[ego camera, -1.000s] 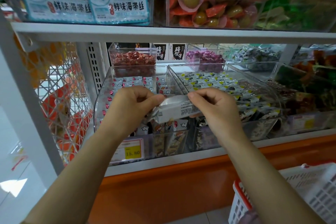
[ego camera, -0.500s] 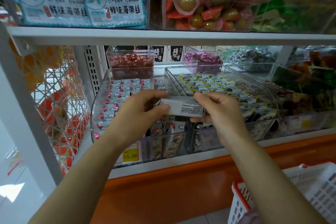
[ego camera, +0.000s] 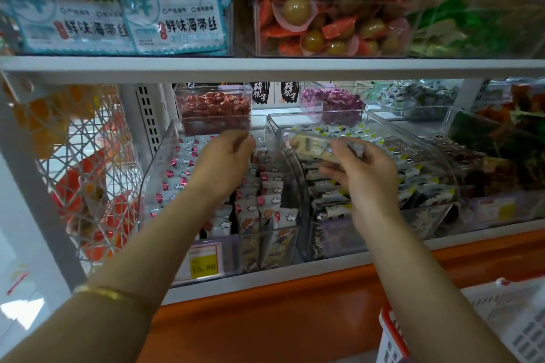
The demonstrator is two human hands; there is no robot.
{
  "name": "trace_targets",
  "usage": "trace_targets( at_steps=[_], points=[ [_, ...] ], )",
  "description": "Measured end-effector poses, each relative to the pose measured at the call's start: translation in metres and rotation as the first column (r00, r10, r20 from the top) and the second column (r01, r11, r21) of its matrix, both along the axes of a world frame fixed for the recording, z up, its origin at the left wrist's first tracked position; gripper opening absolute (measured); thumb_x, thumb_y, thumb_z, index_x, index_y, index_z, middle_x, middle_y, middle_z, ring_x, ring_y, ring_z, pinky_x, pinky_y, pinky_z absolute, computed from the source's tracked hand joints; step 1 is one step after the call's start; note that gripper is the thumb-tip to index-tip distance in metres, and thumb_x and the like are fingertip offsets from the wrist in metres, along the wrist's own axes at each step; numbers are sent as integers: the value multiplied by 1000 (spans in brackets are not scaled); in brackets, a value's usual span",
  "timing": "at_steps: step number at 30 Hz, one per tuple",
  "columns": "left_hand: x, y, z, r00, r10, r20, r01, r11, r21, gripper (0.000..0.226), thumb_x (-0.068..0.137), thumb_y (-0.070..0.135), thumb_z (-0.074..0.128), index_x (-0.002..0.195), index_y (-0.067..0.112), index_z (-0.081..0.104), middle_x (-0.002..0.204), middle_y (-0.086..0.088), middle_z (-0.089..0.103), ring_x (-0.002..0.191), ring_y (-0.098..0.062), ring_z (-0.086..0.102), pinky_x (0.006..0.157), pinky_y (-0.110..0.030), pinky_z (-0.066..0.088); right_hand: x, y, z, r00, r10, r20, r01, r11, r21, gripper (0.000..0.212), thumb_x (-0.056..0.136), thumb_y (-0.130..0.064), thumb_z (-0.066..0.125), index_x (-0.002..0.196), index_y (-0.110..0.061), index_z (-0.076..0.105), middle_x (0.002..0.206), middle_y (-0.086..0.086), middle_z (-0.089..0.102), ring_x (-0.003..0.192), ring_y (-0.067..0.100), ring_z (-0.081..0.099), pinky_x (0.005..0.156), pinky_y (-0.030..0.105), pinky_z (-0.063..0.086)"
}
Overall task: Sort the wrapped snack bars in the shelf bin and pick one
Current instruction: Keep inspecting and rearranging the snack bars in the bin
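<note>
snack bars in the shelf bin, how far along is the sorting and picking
Done: one wrapped bar is pinched in the right hand above the bins, though it is blurred. In hand: the left hand reaches into the left bin over its pink-dotted bars; whether it grips one is unclear. Left: the held bar is not in the basket yet.

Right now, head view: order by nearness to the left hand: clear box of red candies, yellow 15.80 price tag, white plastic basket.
From the left hand:
1. Clear box of red candies, just behind it.
2. Yellow 15.80 price tag, below it, in front.
3. White plastic basket, lower right.
</note>
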State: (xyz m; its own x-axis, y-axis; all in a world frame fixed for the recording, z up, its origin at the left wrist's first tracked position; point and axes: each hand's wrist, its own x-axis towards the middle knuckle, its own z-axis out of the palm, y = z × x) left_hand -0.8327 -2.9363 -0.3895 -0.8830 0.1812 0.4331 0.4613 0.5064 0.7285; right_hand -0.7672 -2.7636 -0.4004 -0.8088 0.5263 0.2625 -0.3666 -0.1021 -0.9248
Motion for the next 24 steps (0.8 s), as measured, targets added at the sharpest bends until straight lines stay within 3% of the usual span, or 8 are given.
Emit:
trace_targets(
  at_steps=[3, 5, 8, 10, 16, 18, 21, 24],
  points=[
    [-39, 11, 1, 1000, -2, 19, 8, 944, -329, 33, 97, 22, 46, 120, 0, 53, 123, -19, 55, 110, -30, 52, 82, -30, 38, -10, 5, 2, 998, -59, 36, 63, 992, -113, 17, 88, -16, 64, 101, -5, 62, 92, 8, 63, 65, 13, 67, 59, 18, 55],
    [-62, 21, -4, 999, -36, 36, 50, 843, -535, 29, 95, 25, 48, 105, -1, 57, 111, -20, 57, 99, -30, 54, 80, -32, 40, -15, 6, 4, 996, -71, 48, 78, 985, -156, 25, 89, -16, 64, 108, -1, 60, 97, 11, 63, 66, 12, 67, 62, 20, 56],
    [-92, 31, -9, 999, -45, -6, 28, 730, -683, 29, 95, 29, 45, 87, 4, 56, 103, -18, 56, 90, -24, 49, 81, -35, 42, -23, 9, 7, 997, -73, 40, 80, 977, -197, 14, 89, -16, 63, 98, -5, 62, 93, 10, 64, 65, 11, 67, 62, 20, 56],
    [-110, 36, -10, 999, -29, -33, -7, 654, -756, 33, 97, 29, 39, 99, 4, 59, 109, -15, 54, 101, -26, 48, 91, -40, 39, -29, 12, 7, 998, -62, 32, 68, 972, -223, 10, 89, -16, 63, 95, -8, 61, 95, 10, 65, 68, 11, 68, 60, 18, 55],
    [-134, 36, -21, 999, 25, 29, 13, 482, -876, 47, 99, 41, 23, 137, 17, 37, 149, -6, 28, 140, -25, 20, 108, -62, 13, -34, 5, 7, 998, -50, 31, 56, 959, -277, 18, 88, -13, 63, 98, 1, 60, 90, 13, 64, 56, 7, 65, 55, 17, 53],
    [-134, 37, -22, 998, 46, 52, 24, 466, -885, 54, 99, 45, 16, 144, 17, 25, 156, -4, 16, 144, -22, 10, 110, -61, 8, -37, 2, 6, 999, -45, 31, 52, 954, -296, 25, 87, -13, 64, 105, 4, 58, 92, 14, 63, 57, 7, 64, 55, 18, 53],
    [-130, 41, -20, 995, 9, 97, 77, 540, -838, 48, 101, 36, 18, 137, 11, 39, 148, -13, 32, 138, -27, 25, 109, -44, 19, -39, -3, 5, 998, -38, 53, 52, 954, -294, 34, 87, -14, 64, 115, 4, 55, 100, 16, 63, 61, 10, 64, 58, 19, 55],
    [-123, 42, -16, 993, -47, 108, 115, 582, -805, 42, 102, 28, 23, 120, 4, 51, 128, -20, 50, 119, -31, 43, 96, -36, 32, -39, -5, 4, 996, -37, 78, 54, 972, -228, 37, 88, -16, 64, 119, 1, 54, 108, 16, 62, 66, 12, 65, 64, 22, 58]
  ],
)
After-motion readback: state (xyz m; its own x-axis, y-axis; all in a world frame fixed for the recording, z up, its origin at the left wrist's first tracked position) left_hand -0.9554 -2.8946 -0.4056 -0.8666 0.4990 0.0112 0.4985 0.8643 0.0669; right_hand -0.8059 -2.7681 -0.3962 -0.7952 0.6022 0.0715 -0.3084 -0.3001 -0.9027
